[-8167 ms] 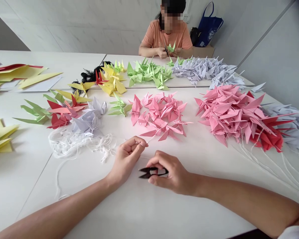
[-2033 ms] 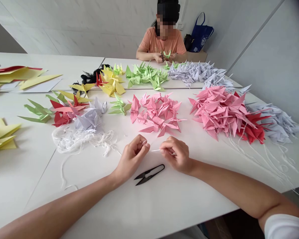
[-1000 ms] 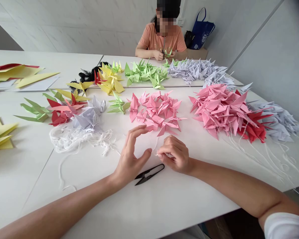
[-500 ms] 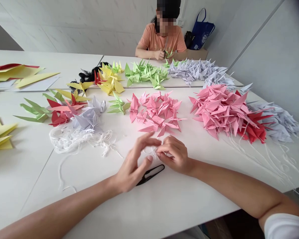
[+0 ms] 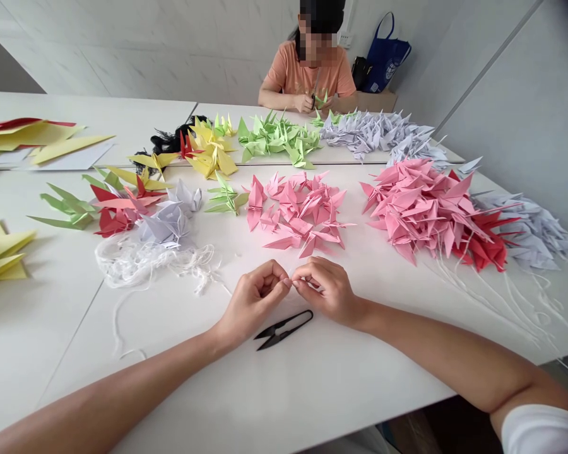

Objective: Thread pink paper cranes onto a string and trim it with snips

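My left hand (image 5: 257,296) and my right hand (image 5: 329,291) meet fingertip to fingertip over the white table. Both are closed in a pinch on a thin white thread, of which only a little shows between the fingers. Black thread snips (image 5: 286,329) lie on the table just below my hands, blades pointing left. Beyond my fingers, pink paper cranes (image 5: 298,211) are spread in a loose group. Left of my left hand lies a tangle of white thread (image 5: 127,261), one strand trailing toward the table's front.
A tall heap of pink cranes (image 5: 421,205) with red cranes (image 5: 490,243) stands right, threads hanging from it. Green cranes (image 5: 279,139) and pale cranes (image 5: 378,132) lie farther back. Yellow paper (image 5: 2,252) is at left. A person (image 5: 307,75) across the table holds scissors and a green crane.
My left hand's fingers were spread apart and have now closed to a pinch against my right fingertips. The snips, partly covered before, now show whole.
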